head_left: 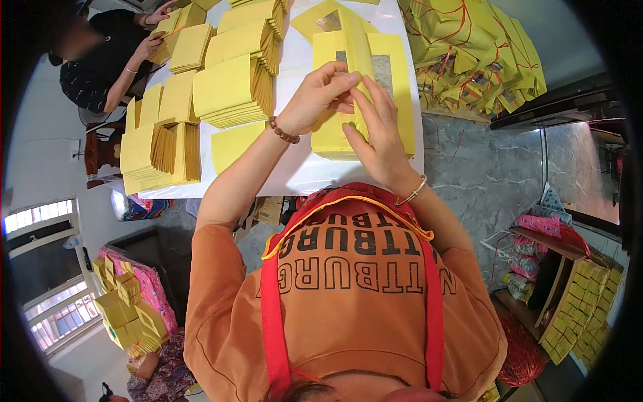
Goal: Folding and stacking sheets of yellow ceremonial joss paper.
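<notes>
Because the yellow paper sheet [358, 50] seems thin, light and easily creased, it is pinched at its folded edge by the left hand [320, 97] and right hand [378, 130].

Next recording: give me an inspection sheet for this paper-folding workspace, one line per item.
Surface: white table, mostly covered with yellow paper.
Job's things: folded yellow sheet raised between both hands over a flat yellow stack with a grey patch.
Clutter: fanned yellow piles on the person's left side of the table; bundles tied with red string beyond its right edge.
Grippers: left hand and right hand both pinch the sheet; beaded bracelet on the left wrist, bangle on the right.
Cables: nothing seen.
Surroundings: a co-worker's hands handle paper at the far left; grey marbled floor; shelf of yellow packs lower right.
</notes>
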Motion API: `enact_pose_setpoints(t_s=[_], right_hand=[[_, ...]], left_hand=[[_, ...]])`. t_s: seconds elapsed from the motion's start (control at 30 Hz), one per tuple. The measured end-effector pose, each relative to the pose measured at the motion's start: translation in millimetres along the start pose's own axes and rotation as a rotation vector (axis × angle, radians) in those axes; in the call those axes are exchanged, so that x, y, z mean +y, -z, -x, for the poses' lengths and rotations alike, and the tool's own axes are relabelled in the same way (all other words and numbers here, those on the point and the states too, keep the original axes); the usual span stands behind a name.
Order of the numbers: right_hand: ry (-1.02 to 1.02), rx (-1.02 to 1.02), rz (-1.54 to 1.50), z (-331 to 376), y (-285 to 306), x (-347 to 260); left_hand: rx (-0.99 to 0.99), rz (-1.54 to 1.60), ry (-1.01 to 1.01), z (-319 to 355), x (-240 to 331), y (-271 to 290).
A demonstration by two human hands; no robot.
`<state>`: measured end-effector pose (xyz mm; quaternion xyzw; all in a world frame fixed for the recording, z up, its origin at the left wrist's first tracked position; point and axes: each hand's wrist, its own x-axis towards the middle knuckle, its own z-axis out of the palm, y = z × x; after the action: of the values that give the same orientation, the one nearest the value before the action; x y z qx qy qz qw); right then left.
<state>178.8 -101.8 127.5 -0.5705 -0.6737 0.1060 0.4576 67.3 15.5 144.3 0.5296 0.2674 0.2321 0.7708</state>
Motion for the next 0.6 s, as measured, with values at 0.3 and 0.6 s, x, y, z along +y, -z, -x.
enact_pose_setpoints(t_s=[0.3, 0.6], right_hand=[[-0.255, 0.014, -0.590, 0.8, 1.9, 5.2], [-0.369, 0.277, -0.835, -16.2, 25.9, 29.4]], left_hand=[[0.107, 0.131, -0.066, -9.2, -9.0, -12.4], [0.144, 0.157, -0.088, -15.3, -24.8, -9.3]])
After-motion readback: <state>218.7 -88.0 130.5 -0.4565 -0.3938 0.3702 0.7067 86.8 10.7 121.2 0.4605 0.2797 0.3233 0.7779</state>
